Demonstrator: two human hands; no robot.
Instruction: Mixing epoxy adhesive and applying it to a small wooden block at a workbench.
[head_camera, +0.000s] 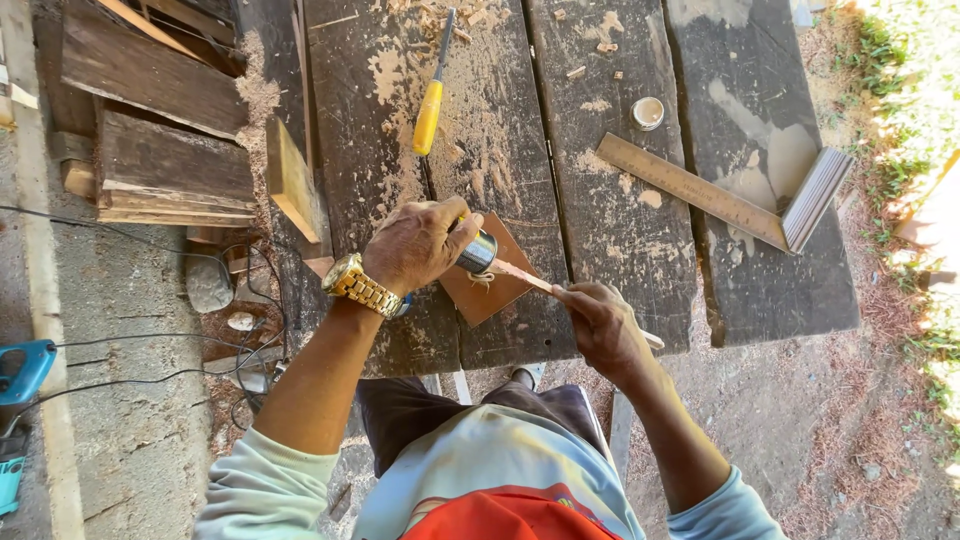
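My left hand (418, 243), with a gold watch on its wrist, is wrapped around a small metal can (478, 251) tilted over a reddish square wood piece (490, 285) on the dark plank table (620, 240). My right hand (598, 322) grips a thin wooden stick (525, 276) whose far end reaches the can's mouth. The stick's near end pokes out behind my right hand. Both hands sit at the table's near edge.
A yellow-handled chisel (430, 110) lies farther back among wood shavings. A try square (720, 195) and a small round lid (648, 113) lie to the right. Stacked wood offcuts (170, 150) sit at left, with cables and a blue power tool (20, 372) on the concrete.
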